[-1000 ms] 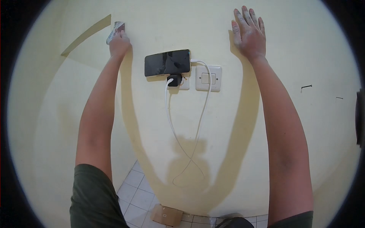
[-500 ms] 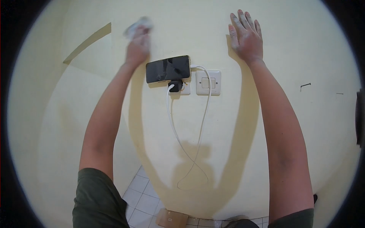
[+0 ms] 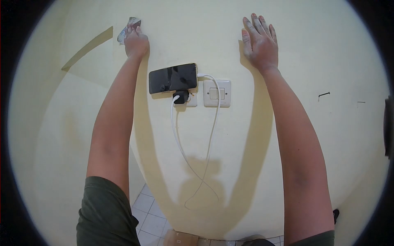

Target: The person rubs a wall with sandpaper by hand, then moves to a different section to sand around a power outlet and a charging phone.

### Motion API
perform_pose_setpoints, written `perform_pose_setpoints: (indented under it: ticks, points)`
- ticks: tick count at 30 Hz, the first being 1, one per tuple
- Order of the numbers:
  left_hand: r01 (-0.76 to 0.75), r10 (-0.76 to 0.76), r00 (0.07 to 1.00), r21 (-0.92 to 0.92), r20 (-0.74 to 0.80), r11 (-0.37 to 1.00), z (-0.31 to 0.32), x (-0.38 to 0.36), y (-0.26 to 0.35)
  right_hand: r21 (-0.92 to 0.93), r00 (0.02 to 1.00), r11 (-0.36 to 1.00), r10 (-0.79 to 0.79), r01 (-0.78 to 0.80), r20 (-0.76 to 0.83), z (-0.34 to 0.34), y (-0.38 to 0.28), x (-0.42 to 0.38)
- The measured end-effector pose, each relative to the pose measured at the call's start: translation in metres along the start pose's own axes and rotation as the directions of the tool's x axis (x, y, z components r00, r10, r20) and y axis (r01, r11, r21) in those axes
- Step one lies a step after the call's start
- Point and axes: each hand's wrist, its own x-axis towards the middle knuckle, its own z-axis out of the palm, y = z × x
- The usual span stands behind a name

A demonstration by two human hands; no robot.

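High on the pale yellow wall [image 3: 197,45], my left hand [image 3: 136,42] presses a piece of sandpaper [image 3: 122,37] against the surface. The sheet is grey-white with print on its back, and my fingers cover part of it. To the right, my right hand [image 3: 262,48] rests on the wall with its fingers spread and nothing in it. Whitish dust coats its fingers. Between my arms, a dark phone [image 3: 173,78] lies sideways above a black charger plug [image 3: 180,97] in a socket.
A white cable [image 3: 215,123] loops from the phone down and back to the charger. Beside the socket is a light switch [image 3: 223,102]. Two nails stick out at right, one a bent nail [image 3: 324,95]. A cardboard box [image 3: 180,238] sits on the tiled floor [image 3: 152,221].
My left hand has moved left and slightly down along the wall with the sandpaper. My right hand stays spread on the wall; the whole view has shifted a little.
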Motion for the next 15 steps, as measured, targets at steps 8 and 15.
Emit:
perform_pose_setpoints:
  ticks: [8,15]
  points:
    - [-0.586,0.618,0.775,-0.215,0.133,0.781,-0.023,-0.020,0.035,-0.012,1.000,1.000,-0.007,0.007,0.005,0.001,0.000,0.000]
    - [0.222,-0.224,0.974,0.227,-0.020,0.948,-0.015,0.008,-0.036,-0.012,1.000,1.000,0.004,-0.004,0.015,-0.002,-0.001,0.003]
